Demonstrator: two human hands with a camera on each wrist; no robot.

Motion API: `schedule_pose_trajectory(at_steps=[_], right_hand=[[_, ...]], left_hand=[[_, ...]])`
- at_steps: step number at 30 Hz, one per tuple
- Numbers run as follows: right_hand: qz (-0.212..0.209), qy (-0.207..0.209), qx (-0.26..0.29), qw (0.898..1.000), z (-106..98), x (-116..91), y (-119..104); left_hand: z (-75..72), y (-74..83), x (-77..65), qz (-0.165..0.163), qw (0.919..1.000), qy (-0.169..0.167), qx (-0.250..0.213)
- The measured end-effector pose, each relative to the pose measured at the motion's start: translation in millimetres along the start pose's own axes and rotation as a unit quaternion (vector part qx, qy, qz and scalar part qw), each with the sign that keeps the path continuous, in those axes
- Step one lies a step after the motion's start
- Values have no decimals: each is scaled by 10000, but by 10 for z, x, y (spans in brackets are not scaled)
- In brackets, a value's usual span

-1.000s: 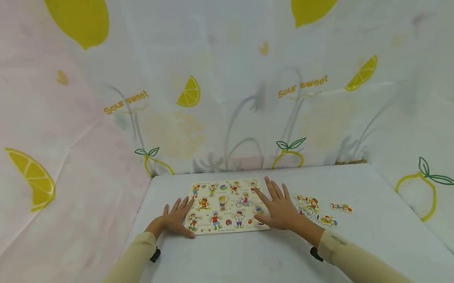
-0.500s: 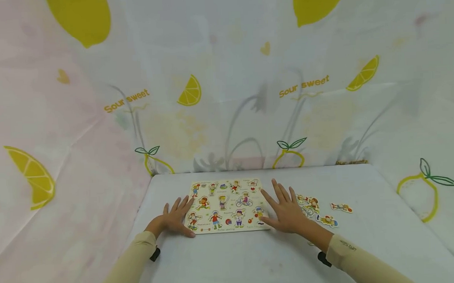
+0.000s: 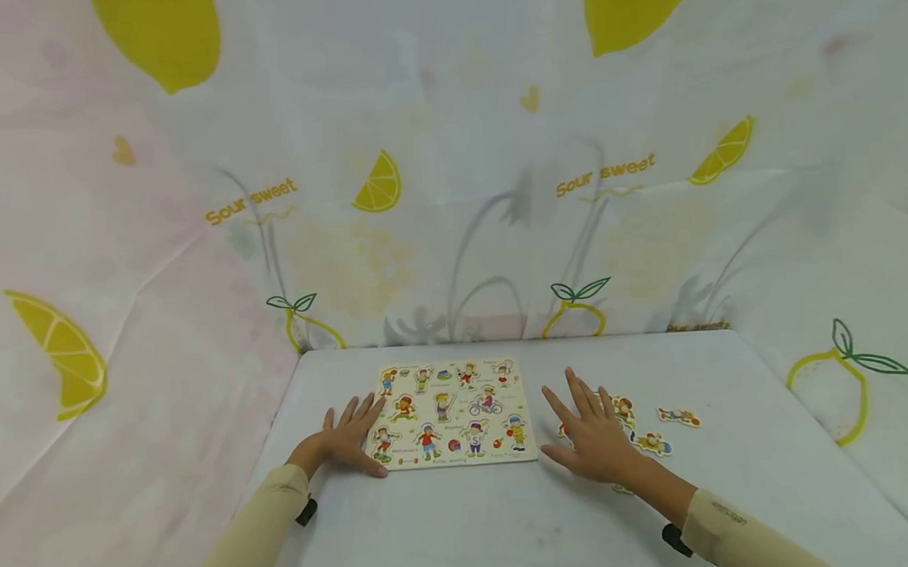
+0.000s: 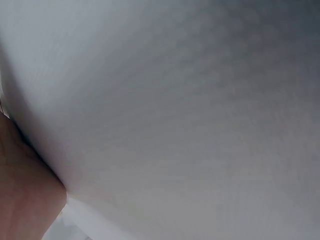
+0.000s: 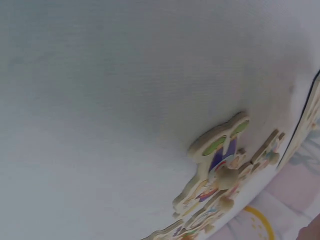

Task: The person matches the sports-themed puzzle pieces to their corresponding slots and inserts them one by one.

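Observation:
A flat wooden puzzle board, printed with several children doing sports, lies in the middle of the table in the head view. Along its left edge rests my left hand, fingers straight and spread. My right hand is spread to the right of the board, apart from it, over a group of loose puzzle pieces that it partly hides. Up close in the right wrist view, a knobbed puzzle piece lies with others, and the board's edge shows beyond. The left wrist view holds mostly white cloth and part of the left hand.
Farther right lie a separate piece and another piece nearer the group. The white-covered table meets a hanging lemon-print cloth at its back and sides.
My right hand has slid off the board's right edge, moving right and slightly nearer onto the loose pieces. The figure at the board's lower right is now uncovered. My left hand stays put.

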State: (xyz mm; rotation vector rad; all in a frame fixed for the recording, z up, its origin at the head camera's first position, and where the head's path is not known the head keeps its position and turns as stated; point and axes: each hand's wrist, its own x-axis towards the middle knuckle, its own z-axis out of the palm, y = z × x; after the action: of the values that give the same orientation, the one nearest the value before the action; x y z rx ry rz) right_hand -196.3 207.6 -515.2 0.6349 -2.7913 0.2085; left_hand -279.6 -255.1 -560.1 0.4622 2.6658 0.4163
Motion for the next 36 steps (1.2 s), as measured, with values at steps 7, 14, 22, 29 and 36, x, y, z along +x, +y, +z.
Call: schedule_pose_trajectory(at_steps=[7, 14, 22, 29, 36], right_hand=[[47, -113, 78, 9999, 8, -284, 117], [-316, 417, 436, 9977, 10, -585, 313], [-339, 521, 396, 9973, -16, -798, 436], [-269, 472, 1181, 9915, 28, -878, 487], [359, 425, 2570, 9648, 32, -849, 562]], left_hand=[[27, 3, -24, 0, 10000, 25, -28], [-82, 125, -98, 98, 9999, -111, -87], [-84, 123, -106, -18, 10000, -82, -53], [-48, 69, -61, 59, 9999, -5, -95], [-23, 43, -62, -38, 10000, 48, -43]])
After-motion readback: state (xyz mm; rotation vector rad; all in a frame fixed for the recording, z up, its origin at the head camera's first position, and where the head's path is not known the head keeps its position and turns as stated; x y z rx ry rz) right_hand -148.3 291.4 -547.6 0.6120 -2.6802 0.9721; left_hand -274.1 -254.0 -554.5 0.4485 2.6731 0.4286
